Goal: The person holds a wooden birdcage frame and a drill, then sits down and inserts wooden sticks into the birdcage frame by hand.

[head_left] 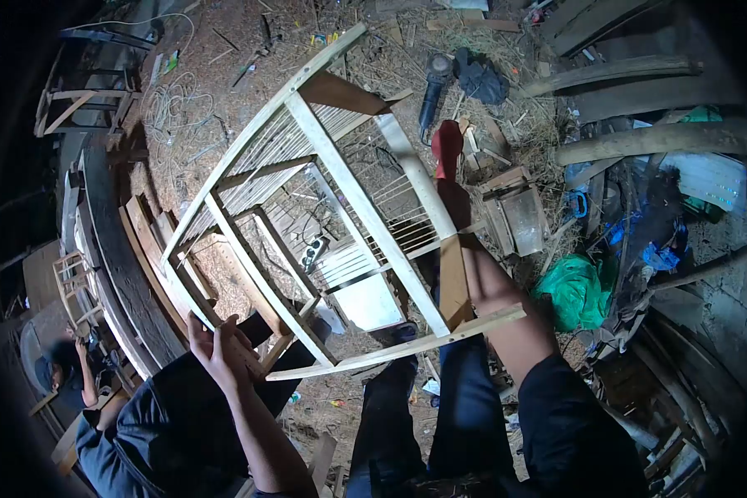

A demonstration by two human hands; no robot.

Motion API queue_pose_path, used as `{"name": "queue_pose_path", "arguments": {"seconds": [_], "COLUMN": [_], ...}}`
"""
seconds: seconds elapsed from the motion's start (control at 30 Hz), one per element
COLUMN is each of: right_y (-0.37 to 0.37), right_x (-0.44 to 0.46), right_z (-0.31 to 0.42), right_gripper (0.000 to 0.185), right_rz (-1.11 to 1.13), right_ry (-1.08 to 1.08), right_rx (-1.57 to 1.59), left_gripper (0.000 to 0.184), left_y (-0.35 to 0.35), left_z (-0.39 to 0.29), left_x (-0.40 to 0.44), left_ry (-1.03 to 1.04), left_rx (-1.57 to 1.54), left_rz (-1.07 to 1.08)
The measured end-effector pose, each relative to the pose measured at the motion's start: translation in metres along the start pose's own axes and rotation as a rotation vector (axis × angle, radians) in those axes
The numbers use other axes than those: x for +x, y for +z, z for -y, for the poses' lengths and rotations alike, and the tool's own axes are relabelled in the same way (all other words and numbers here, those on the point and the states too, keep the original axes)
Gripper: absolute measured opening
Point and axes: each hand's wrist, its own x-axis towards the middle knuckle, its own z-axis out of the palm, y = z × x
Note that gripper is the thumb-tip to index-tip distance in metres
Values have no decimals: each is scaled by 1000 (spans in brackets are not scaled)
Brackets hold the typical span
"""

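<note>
A large curved wooden frame (373, 217) with slats, crossbars and rows of thin rods spans the middle of the view. My left hand (224, 353) grips its lower left rail, beside a dark rectangular piece (254, 329). My right arm passes beneath the frame's right end. Beyond it, my right hand (454, 199) lies in shadow, close to the right rail and just below a red rounded object (446, 141). Its fingers cannot be made out, nor whether it holds that object.
An angle grinder (434, 87) lies on the littered ground beyond the frame. A green bag (577, 292) and wood scraps are at right. Planks (129, 249) lie at left, near a co-worker (62, 372) and a small wooden frame (76, 286).
</note>
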Motion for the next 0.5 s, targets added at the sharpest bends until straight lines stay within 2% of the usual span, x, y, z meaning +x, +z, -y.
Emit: {"name": "queue_pose_path", "arguments": {"seconds": [0.07, 0.17, 0.23, 0.3, 0.37, 0.5], "right_y": [-14, -36, -48, -61, -74, -99], "right_x": [-48, -115, -156, -192, -224, -278], "right_z": [48, 104, 136, 163, 191, 246], "right_gripper": [19, 18, 17, 17, 17, 17], "right_rz": [31, 58, 61, 61, 54, 50], "right_ry": [102, 127, 106, 79, 51, -5], "right_rx": [267, 436, 498, 537, 571, 627], "left_gripper": [37, 39, 41, 42, 41, 38], "left_y": [-16, -41, -53, -66, -85, -113], "left_z": [-10, -24, -49, -60, -73, -103], "left_x": [-10, -28, -46, -58, -72, -95], "left_ry": [13, 1, -9, 45, 70, 138], "left_rx": [-13, -72, -132, -199, -237, -226], "left_rz": [66, 93, 158, 107, 187, 226]}}
